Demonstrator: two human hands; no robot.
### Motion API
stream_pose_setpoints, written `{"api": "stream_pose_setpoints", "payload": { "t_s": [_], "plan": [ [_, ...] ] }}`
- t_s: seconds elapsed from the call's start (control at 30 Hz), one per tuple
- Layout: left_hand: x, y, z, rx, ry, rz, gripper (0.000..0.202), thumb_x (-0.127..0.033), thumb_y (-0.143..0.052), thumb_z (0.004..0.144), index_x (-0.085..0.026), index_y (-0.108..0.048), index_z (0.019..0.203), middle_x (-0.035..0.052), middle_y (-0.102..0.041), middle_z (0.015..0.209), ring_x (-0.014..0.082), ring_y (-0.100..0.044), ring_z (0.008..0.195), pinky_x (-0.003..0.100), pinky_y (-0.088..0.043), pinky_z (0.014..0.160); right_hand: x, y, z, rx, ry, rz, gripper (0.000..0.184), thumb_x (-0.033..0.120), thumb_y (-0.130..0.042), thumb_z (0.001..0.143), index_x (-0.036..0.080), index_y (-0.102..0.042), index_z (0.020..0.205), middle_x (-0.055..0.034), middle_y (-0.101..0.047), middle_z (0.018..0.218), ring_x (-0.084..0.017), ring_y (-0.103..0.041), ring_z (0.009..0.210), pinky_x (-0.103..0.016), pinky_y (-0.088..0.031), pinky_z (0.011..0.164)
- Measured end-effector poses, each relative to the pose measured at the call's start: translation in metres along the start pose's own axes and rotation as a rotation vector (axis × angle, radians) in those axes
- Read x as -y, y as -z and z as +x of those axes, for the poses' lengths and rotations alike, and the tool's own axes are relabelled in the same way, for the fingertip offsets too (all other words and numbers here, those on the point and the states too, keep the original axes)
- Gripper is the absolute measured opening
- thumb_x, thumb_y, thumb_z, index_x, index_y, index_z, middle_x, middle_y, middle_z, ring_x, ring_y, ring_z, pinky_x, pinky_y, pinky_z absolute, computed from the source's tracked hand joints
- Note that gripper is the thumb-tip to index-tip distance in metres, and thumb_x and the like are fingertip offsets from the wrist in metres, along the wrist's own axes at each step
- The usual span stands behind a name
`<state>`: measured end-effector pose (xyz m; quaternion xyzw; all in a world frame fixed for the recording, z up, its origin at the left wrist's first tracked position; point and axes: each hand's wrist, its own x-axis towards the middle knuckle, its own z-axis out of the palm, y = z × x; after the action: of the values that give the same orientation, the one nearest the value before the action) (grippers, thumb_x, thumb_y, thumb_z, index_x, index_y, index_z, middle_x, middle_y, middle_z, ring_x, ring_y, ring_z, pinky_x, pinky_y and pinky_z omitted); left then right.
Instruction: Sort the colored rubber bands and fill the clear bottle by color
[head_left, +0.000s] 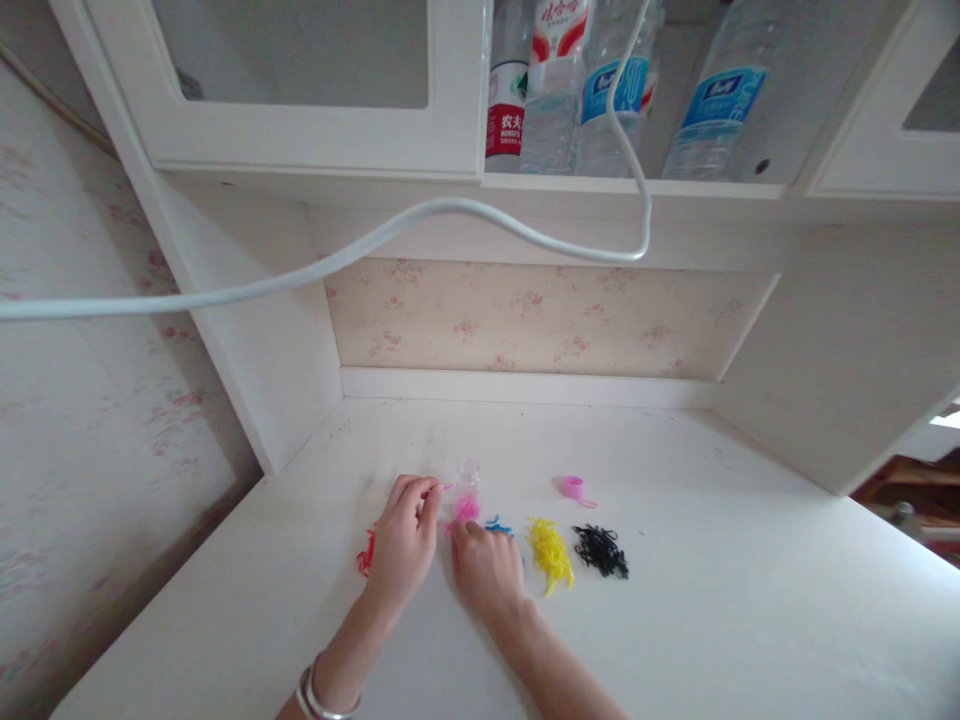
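My left hand (407, 525) pinches a small pink rubber band (448, 487) between thumb and forefinger, beside the neck of a small clear bottle (469, 470). Pink bands (467, 507) lie in the bottle's lower part. Just in front of it, my right hand (487, 568) is closed, its fingers curled down at a few pink bits; what they grip is hidden. Red bands (364, 556) show partly behind my left hand. Blue bands (498, 526) peek out past my right knuckles. Farther right lie a yellow pile (550, 553) and a black pile (602, 551) of bands.
A pink cap (573, 487) with a loop stands on the white desk (712, 620), behind the yellow and black piles. Overhead, a white cable (420, 213) hangs across the view. Plastic bottles (551, 120) fill part of an open shelf. White side panels (247, 330) flank the desk.
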<state>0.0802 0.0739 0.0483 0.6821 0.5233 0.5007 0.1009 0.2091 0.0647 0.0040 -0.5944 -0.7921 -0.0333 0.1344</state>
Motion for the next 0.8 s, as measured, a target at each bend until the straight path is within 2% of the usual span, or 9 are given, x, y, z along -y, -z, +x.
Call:
{"api": "stream_pose_setpoints", "payload": {
  "t_s": [0.13, 0.33, 0.5, 0.67, 0.8],
  "plan": [
    [-0.015, -0.001, 0.019, -0.033, -0.076, 0.006, 0.022, -0.031, -0.041, 0.093, -0.019, -0.059, 0.094, 0.0055, -0.057, 0.094, 0.0144, -0.057, 0.081, 0.026, -0.047, 0.072, 0.002, 0.003, 0.000, 0.066, -0.019, -0.025, 0.024, 0.013, -0.041, 0.086, 0.021, -0.062, 0.095, -0.0076, -0.069, 0.079, -0.021, -0.067, 0.067, -0.027, -0.043, 0.056],
    [-0.028, -0.004, 0.038, 0.057, -0.122, 0.214, 0.019, -0.026, -0.040, 0.093, -0.021, -0.059, 0.094, 0.0027, -0.059, 0.095, 0.0132, -0.059, 0.083, 0.024, -0.046, 0.076, 0.003, 0.003, 0.000, 0.062, 0.058, -0.043, 0.024, 0.006, -0.045, 0.079, 0.017, -0.062, 0.092, -0.0089, -0.069, 0.078, -0.024, -0.067, 0.068, -0.030, -0.046, 0.057],
    [-0.030, -0.007, 0.040, 0.137, -0.126, 0.362, 0.019, -0.024, -0.042, 0.093, -0.023, -0.060, 0.096, 0.0009, -0.060, 0.098, 0.0130, -0.061, 0.084, 0.022, -0.045, 0.074, 0.002, 0.003, 0.000, 0.062, 0.047, -0.025, 0.024, 0.005, -0.045, 0.079, 0.015, -0.061, 0.094, -0.0096, -0.068, 0.077, -0.022, -0.067, 0.067, -0.028, -0.044, 0.057],
    [-0.032, -0.009, 0.038, 0.198, -0.133, 0.375, 0.021, -0.024, -0.042, 0.093, -0.025, -0.063, 0.098, 0.0001, -0.060, 0.096, 0.0122, -0.061, 0.081, 0.022, -0.045, 0.074, 0.002, 0.004, 0.000, 0.042, 0.061, -0.027, 0.022, 0.007, -0.045, 0.080, 0.016, -0.061, 0.090, -0.0089, -0.068, 0.078, -0.023, -0.066, 0.067, -0.031, -0.045, 0.058],
    [-0.027, -0.003, 0.039, 0.154, -0.144, 0.295, 0.023, -0.025, -0.041, 0.093, -0.024, -0.063, 0.100, 0.0010, -0.059, 0.094, 0.0118, -0.060, 0.082, 0.022, -0.045, 0.077, 0.002, 0.005, 0.000, 0.024, 0.079, -0.032, 0.022, 0.006, -0.046, 0.078, 0.016, -0.062, 0.089, -0.0089, -0.068, 0.076, -0.023, -0.066, 0.067, -0.032, -0.044, 0.060]
  ]
}}
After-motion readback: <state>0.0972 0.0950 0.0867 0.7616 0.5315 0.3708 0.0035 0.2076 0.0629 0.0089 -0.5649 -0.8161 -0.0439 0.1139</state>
